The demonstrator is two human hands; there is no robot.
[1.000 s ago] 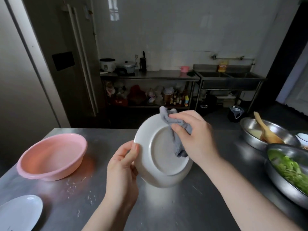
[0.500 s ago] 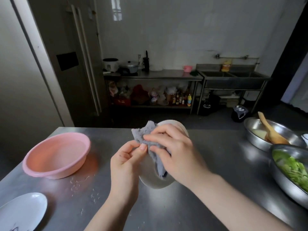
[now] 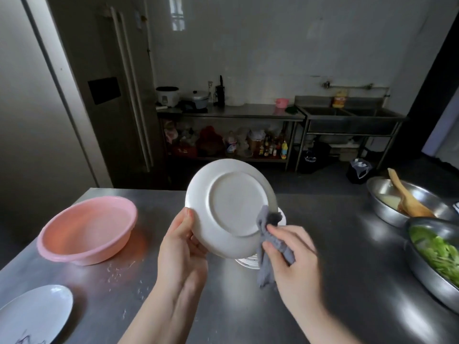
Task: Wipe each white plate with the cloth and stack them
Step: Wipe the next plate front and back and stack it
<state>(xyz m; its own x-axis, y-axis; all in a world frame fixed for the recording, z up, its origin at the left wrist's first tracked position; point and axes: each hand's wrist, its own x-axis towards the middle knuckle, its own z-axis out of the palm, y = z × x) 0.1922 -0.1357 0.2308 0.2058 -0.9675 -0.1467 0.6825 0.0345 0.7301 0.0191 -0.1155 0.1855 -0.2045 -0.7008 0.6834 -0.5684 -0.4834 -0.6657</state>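
Note:
My left hand [image 3: 182, 247] grips a white plate [image 3: 229, 207] by its lower left rim and holds it tilted above the steel table [image 3: 335, 281], its underside facing me. My right hand [image 3: 293, 261] grips a grey cloth [image 3: 268, 247] against the plate's lower right rim. Behind and below the held plate, part of a white plate stack [image 3: 248, 263] shows on the table. Another white plate [image 3: 32, 314] lies at the front left corner.
A pink basin [image 3: 87, 234] stands on the left of the table, with water drops in front of it. On the right are a steel bowl of greens [image 3: 437, 256] and a steel bowl with a wooden spatula [image 3: 407, 202]. Shelves and a sink stand across the room.
The plate has been turned so its whole underside faces me again. My right hand with the cloth has slid from the plate's top edge down to its lower right rim.

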